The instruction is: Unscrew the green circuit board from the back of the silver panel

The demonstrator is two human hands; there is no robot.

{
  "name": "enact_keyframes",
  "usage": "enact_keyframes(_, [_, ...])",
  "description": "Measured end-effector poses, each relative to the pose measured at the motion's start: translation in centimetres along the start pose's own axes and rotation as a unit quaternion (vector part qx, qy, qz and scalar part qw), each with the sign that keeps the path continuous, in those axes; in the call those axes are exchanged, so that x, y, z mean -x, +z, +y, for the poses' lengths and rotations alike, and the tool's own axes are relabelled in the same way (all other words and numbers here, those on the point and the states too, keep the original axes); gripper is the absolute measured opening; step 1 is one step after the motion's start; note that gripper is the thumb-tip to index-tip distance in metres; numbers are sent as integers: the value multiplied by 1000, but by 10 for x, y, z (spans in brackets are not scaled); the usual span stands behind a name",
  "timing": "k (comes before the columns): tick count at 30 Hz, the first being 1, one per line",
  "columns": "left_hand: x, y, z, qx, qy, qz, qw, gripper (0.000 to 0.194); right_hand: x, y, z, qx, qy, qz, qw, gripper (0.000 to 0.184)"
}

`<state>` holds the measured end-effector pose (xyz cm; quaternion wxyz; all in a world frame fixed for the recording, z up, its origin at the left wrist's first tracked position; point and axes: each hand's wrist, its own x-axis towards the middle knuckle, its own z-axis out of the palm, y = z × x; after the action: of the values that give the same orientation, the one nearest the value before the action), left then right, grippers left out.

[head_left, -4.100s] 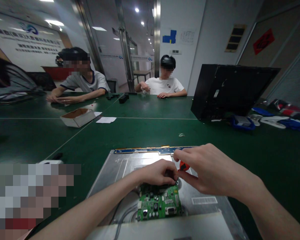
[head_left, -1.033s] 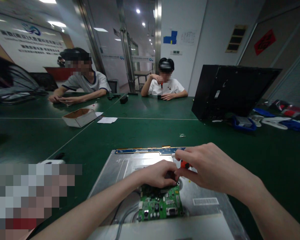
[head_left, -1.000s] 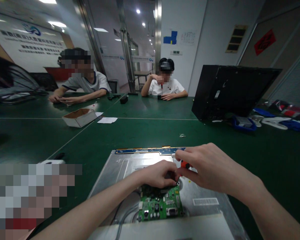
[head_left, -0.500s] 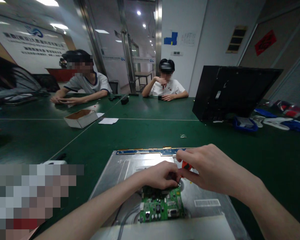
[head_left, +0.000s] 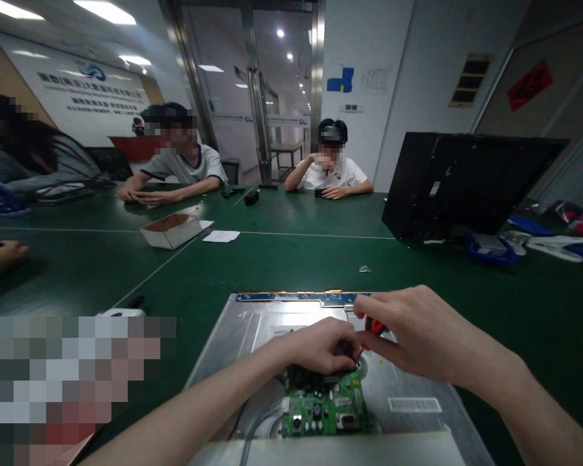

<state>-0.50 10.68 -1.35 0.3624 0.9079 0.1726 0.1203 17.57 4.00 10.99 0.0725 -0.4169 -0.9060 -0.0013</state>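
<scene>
A green circuit board (head_left: 325, 404) lies on the metal back of a flat display panel (head_left: 223, 353). In my right hand (head_left: 408, 330) is a screwdriver (head_left: 375, 325) with a red and black handle, its shaft slanting down to the board's upper right corner. My left hand (head_left: 323, 346) rests over the board's far edge, fingers curled together close to the screwdriver's tip. What those fingers pinch, if anything, is hidden. Along the panel's far edge runs a narrow blue circuit strip (head_left: 291, 298).
A black monitor housing (head_left: 461, 188) stands at the right, beside a blue tray (head_left: 490, 248). An open white box (head_left: 171, 232) and paper (head_left: 221, 237) lie on the green table (head_left: 291, 259). Several people sit around it; one person's hand (head_left: 2, 255) is at far left.
The whole view has shifted slightly, so things appear a little further right. Both hands keep nearly the same place at the board's corner. More of the person's hand at far left shows.
</scene>
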Motion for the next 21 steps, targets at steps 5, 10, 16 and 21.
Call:
enact_keyframes(5, [1,1,-2,8,2,8,1000,13,0,0,-1,-18,-4,4,1000,10])
enact_keyframes(10, [1,1,-2,-1,6,2,1000,14,-1,0,0,-6,0,-3,1000,8])
enact_keyframes(16, [1,0,1,-9,2,3,1000,15,-1,0,1,18,3,-7,1000,7])
enact_keyframes(21, [1,-1,3,8,-6,9,1000,16,3,-2,0,-15,2,-5,1000,16])
